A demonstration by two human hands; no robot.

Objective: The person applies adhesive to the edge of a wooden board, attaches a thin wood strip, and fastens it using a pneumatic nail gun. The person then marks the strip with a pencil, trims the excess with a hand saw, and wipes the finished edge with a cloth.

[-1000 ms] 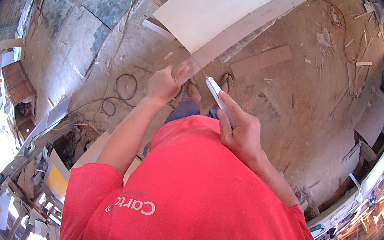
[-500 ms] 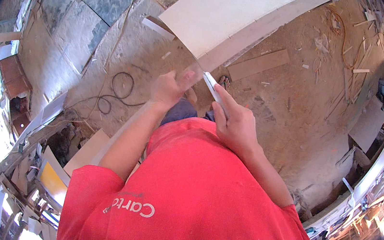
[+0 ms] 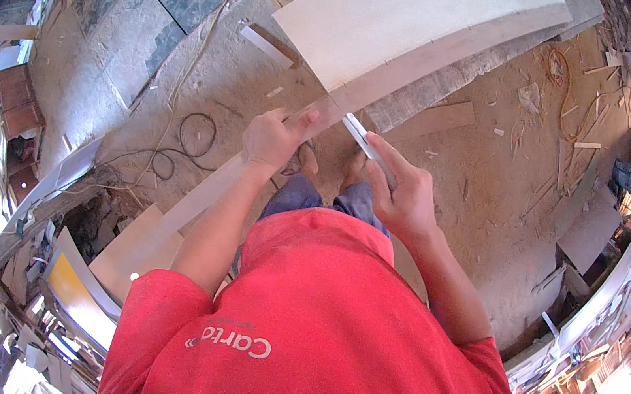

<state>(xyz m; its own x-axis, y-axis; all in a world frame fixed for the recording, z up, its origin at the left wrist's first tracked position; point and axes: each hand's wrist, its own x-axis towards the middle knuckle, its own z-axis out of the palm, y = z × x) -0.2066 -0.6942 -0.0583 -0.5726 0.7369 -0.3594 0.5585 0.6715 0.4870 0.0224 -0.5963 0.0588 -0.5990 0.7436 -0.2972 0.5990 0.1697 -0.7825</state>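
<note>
Long pale-brown board strip needs level support, we judge: left hand clamps it, right hand a slim white tool.

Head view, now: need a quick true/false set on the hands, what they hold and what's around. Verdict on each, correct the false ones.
1. The left hand grips a long strip. True.
2. The right hand is empty. False: it holds a slim pale tool.
3. The tool's tip points toward the wearer's shirt. False: it points away, toward the large pale panel.
4. A dark cable lies in loops to the left of both hands. True.
5. The shirt is blue. False: it is red.
</note>
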